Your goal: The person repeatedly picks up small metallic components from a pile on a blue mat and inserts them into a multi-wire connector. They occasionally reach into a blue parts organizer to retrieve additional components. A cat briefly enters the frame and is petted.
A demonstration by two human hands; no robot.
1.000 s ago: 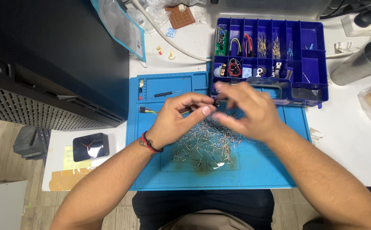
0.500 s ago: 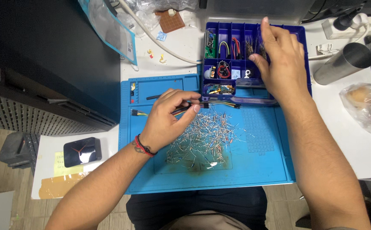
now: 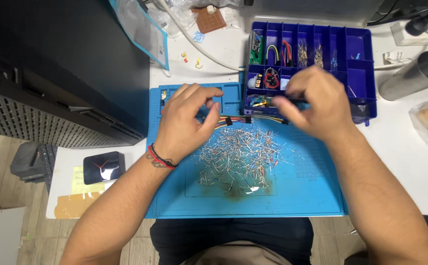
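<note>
Left hand (image 3: 187, 122) and right hand (image 3: 317, 105) held a flat ribbon of multicoloured jumper wires (image 3: 248, 119) stretched between them, each grip pinching one end; ribbon hung just above the blue silicone work mat (image 3: 312, 196) on the white tabletop (image 3: 405, 162); loose heap of small wire-legged resistors (image 3: 238, 157) lay beneath; blue plastic compartment box (image 3: 356, 54) sat just behind the right hand.

At frame centre, the left hand (image 3: 184, 120) and right hand (image 3: 317, 103) pinch opposite ends of a jumper-wire bundle (image 3: 251, 119) stretched over a blue mat (image 3: 312, 191). Below lies a heap of resistors (image 3: 241, 157). A blue parts box (image 3: 356, 49) sits upper right on the counter (image 3: 410, 162).
</note>
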